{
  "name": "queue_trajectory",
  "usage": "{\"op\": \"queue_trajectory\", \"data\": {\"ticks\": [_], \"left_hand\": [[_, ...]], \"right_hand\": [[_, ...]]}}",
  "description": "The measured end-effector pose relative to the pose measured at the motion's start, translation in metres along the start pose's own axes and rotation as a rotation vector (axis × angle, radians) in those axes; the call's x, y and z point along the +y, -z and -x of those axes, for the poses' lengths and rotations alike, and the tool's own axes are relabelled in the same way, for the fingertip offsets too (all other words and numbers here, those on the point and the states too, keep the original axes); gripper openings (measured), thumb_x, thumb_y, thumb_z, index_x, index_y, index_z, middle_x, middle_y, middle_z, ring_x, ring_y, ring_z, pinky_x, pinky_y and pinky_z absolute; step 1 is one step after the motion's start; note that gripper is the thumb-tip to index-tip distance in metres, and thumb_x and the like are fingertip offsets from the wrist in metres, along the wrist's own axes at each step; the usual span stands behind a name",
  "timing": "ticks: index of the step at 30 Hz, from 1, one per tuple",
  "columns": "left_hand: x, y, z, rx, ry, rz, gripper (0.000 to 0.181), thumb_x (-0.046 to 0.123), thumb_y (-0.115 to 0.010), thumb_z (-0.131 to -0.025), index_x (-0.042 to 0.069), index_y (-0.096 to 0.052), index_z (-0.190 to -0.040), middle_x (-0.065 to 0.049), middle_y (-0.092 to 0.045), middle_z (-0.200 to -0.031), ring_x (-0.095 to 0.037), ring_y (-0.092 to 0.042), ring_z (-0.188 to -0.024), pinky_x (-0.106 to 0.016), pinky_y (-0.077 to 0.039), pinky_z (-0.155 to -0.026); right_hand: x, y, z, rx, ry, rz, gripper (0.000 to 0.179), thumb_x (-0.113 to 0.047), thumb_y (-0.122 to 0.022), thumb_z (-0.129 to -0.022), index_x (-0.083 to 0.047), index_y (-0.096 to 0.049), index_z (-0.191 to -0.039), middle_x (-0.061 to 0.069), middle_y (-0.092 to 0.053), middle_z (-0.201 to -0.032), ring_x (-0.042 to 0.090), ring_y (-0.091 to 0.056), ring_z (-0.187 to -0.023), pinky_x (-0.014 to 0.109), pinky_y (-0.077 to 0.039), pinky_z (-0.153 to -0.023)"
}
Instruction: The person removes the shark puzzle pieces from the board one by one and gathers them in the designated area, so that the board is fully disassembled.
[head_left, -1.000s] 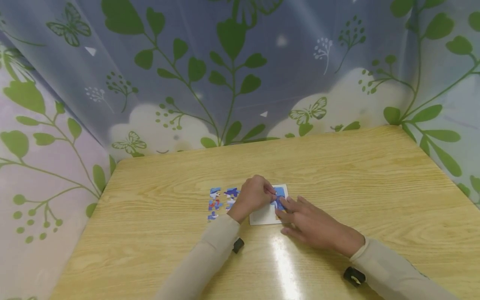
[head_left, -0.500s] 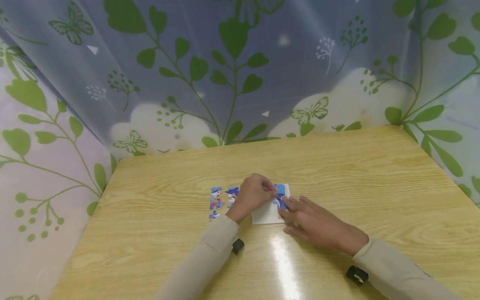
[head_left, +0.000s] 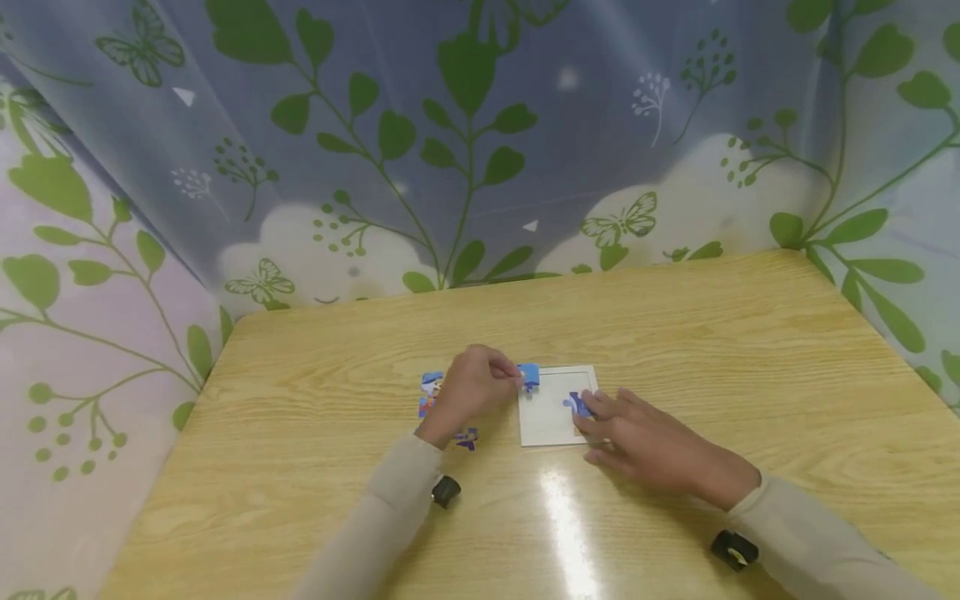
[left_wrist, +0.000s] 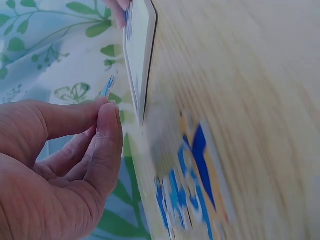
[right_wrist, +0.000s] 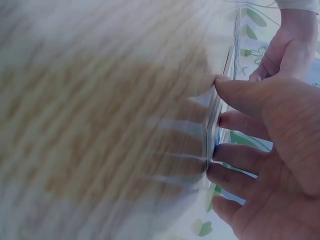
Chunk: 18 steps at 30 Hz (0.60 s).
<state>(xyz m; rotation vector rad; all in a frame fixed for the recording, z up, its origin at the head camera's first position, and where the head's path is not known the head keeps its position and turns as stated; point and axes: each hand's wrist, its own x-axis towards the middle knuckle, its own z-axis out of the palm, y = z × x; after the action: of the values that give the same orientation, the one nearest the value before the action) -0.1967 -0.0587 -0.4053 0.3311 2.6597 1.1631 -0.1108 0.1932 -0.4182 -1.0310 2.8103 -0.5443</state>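
Observation:
My left hand (head_left: 474,387) pinches a blue jigsaw puzzle piece (head_left: 528,375) between thumb and fingertips, over the upper left corner of a white puzzle tray (head_left: 543,425). Seen edge-on in the left wrist view, that puzzle piece (left_wrist: 108,86) is off the table. My right hand (head_left: 645,442) lies at the tray's right side, fingers extended, fingertips on blue puzzle pieces (head_left: 576,405) lying in the tray. In the right wrist view, the right thumb touches the edge of the tray (right_wrist: 212,117); the right fingers partly cover the pieces.
Loose puzzle pieces (head_left: 431,383) lie on the wooden table (head_left: 315,467) left of the tray, partly hidden behind the left hand. Another dark blue piece (head_left: 467,438) shows below that wrist. A patterned curtain (head_left: 375,167) stands behind the table.
My left hand has moved left, carrying the blue puzzle piece away from the tray's upper right area. The tray and my right hand have shifted slightly right.

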Motion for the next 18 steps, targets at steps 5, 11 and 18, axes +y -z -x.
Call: {"op": "queue_trajectory", "data": {"ticks": [5,11,18], "left_hand": [[-0.009,0.011,0.006,0.0,0.021,0.011,0.007,0.017,-0.08,-0.087,0.011,-0.077,-0.089,-0.001,-0.073,-0.088,-0.016,-0.067,-0.079,-0.031,-0.057,-0.07],[-0.019,0.017,0.009,0.007,0.02,-0.026,0.005,0.013,-0.079,-0.087,0.009,-0.077,-0.088,-0.002,-0.072,-0.085,-0.016,-0.065,-0.076,-0.031,-0.055,-0.069],[-0.024,0.017,0.009,0.006,0.023,-0.069,0.004,0.011,-0.08,-0.087,0.008,-0.077,-0.086,-0.001,-0.072,-0.081,-0.015,-0.064,-0.072,-0.03,-0.055,-0.068]], "right_hand": [[0.0,0.001,0.001,-0.004,0.003,-0.004,0.048,-0.022,-0.07,-0.096,0.006,-0.06,-0.134,0.032,-0.044,-0.146,0.047,-0.042,-0.137,0.069,-0.026,-0.111],[0.001,0.001,0.001,-0.006,0.001,-0.009,0.048,-0.022,-0.07,-0.096,0.006,-0.06,-0.134,0.033,-0.044,-0.146,0.047,-0.042,-0.138,0.069,-0.025,-0.111],[0.002,-0.001,0.0,0.003,0.013,0.001,0.049,-0.022,-0.071,-0.095,0.005,-0.06,-0.134,0.033,-0.045,-0.145,0.047,-0.042,-0.137,0.068,-0.026,-0.111]]}}
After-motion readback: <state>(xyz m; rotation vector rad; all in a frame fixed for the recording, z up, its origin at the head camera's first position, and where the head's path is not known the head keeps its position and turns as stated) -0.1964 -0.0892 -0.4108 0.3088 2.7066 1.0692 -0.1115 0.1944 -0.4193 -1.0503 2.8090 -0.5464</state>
